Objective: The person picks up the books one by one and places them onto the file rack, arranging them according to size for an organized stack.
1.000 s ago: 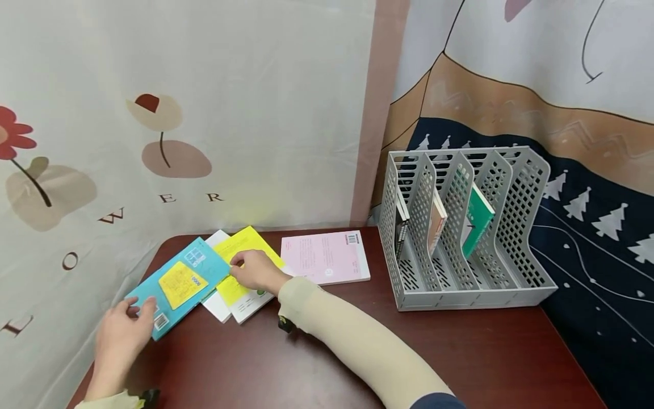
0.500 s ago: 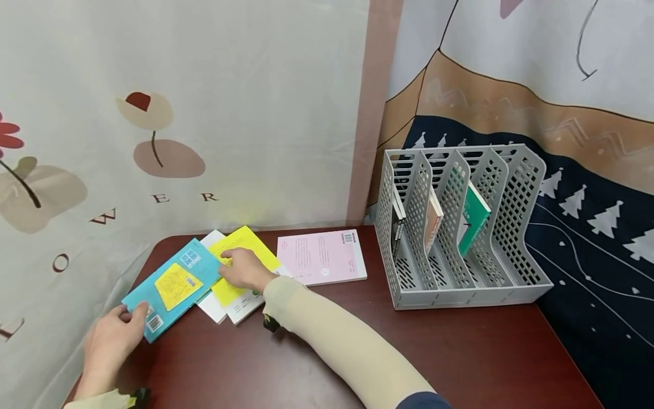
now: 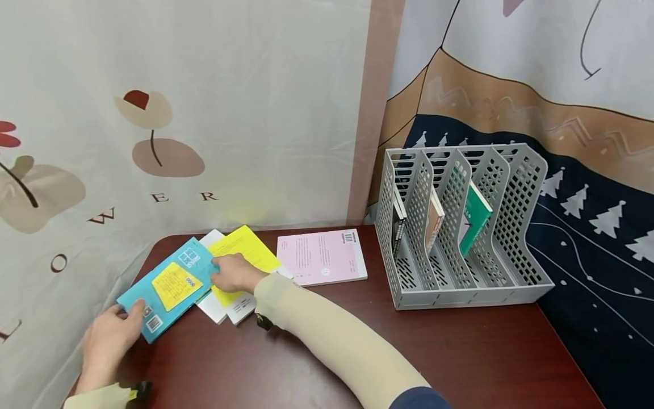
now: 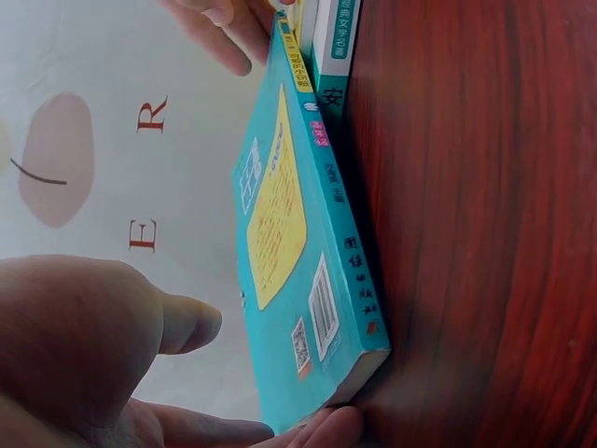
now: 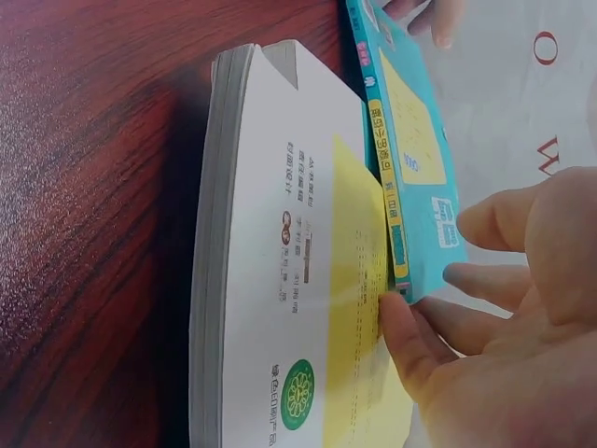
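A blue book (image 3: pixel 153 289) with a yellow patch on its cover lies slanted at the left. My left hand (image 3: pixel 109 341) is at its lower left end; in the left wrist view the fingers (image 4: pixel 326 429) touch the end corner and the thumb stands above the cover. At the other end is my right hand (image 3: pixel 237 272), its fingertips right at the book's edge, with the thumb close over the cover in the right wrist view. Beneath this end lie a yellow-and-white book (image 5: pixel 270 252) and a white book (image 3: pixel 210 309), both partly hidden.
A pink book (image 3: pixel 322 258) lies flat on the dark red table (image 3: pixel 317 363), right of the pile. Farther right stands a grey perforated file rack (image 3: pixel 460 298), with a dark book (image 3: pixel 398 227), an orange-brown book (image 3: pixel 434 221) and a green book (image 3: pixel 475 218) in separate slots. A curtain hangs behind.
My right hand has moved left along with the right end of the blue book, which has shifted slightly left. The left hand has closed in on the book's lower end. Rack and pink book stay put.
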